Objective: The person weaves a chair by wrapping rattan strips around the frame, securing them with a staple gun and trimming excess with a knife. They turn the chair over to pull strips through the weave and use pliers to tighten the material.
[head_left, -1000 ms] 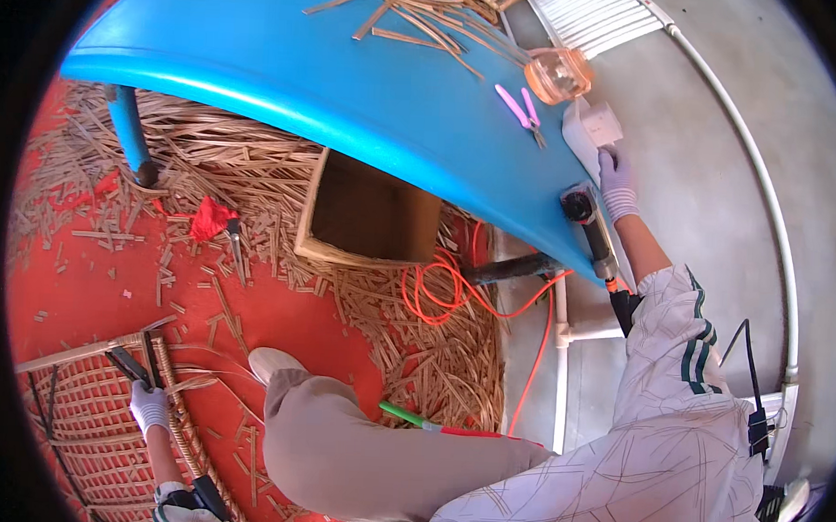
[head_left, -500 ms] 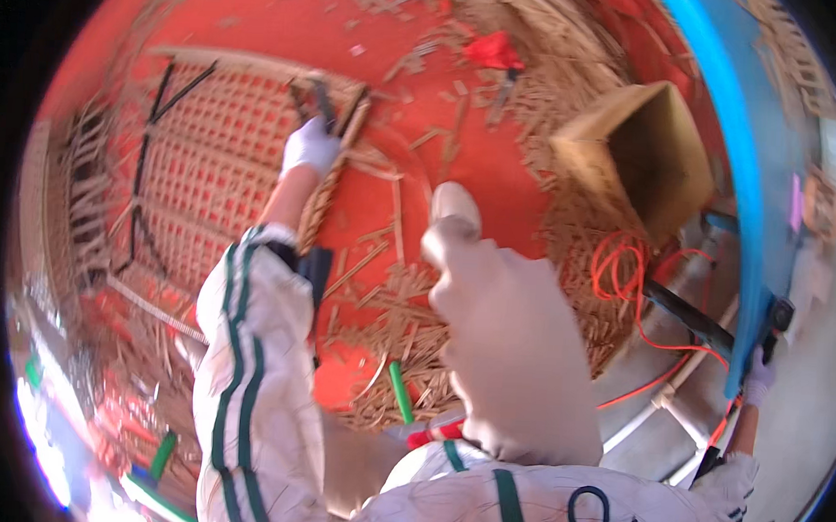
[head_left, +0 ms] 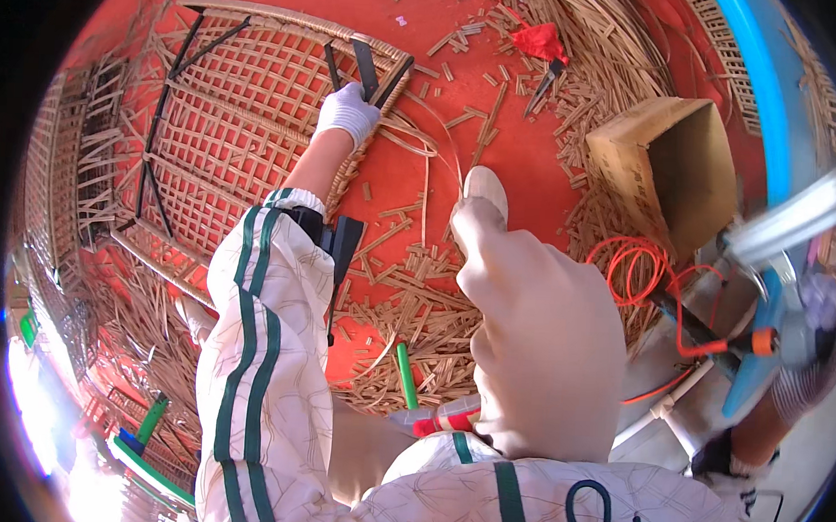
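A woven rattan panel (head_left: pixel 219 126) on a dark metal frame lies on the red floor at the left. My left hand (head_left: pixel 348 115), in a white glove, closes around its near right edge, beside a flat black bar (head_left: pixel 364 69) of the frame. At the far right, my right hand (head_left: pixel 814 339), gloved and blurred, grips a silver air stapler (head_left: pixel 798 212) with an orange hose coupling at its lower end. Parts of its fingers are hidden or smeared. My left wrist carries a black strapped device (head_left: pixel 310 223).
Cut rattan strips (head_left: pixel 407 307) litter the red floor. An open cardboard box (head_left: pixel 627 163) stands at the right, near a coiled orange hose (head_left: pixel 627 270) and a curved blue edge (head_left: pixel 776 127). Pliers (head_left: pixel 543 87) lie by a red cloth (head_left: pixel 539 42). My foot (head_left: pixel 485 191) rests mid-floor.
My right hand has moved outward at the right edge, and the silver air stapler has come up into view. The view has shifted; my left hand keeps its hold on the panel.
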A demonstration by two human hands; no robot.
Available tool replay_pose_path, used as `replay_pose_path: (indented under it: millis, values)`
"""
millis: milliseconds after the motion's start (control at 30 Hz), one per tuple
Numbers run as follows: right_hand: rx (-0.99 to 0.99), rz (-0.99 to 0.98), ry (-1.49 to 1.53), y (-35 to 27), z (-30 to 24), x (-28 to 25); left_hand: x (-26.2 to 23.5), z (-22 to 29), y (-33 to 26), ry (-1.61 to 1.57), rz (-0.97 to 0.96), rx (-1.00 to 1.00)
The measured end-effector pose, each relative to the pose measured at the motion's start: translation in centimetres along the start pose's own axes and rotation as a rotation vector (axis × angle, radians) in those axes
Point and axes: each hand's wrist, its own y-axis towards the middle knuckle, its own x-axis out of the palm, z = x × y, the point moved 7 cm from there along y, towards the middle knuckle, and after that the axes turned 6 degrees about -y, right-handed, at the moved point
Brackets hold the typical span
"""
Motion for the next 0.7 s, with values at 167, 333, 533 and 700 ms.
replay_pose_path:
  millis: [167,333,533,700]
  values:
    - [0.077,-0.044,-0.443,9.3,8.3,11.8,0.4,-0.2,1.0,0.017,-0.006,0.013]
    - [-0.031,-0.316,-0.477,14.7,22.0,22.1,0.8,-0.8,1.4,0.063,0.029,0.069]
    - [0.037,-0.495,-0.641,13.7,29.8,27.5,1.6,-1.9,2.5,0.008,0.010,0.064]
    - [0.036,-0.570,-0.528,13.2,30.8,30.2,1.9,-2.8,2.4,-0.001,-0.001,0.033]
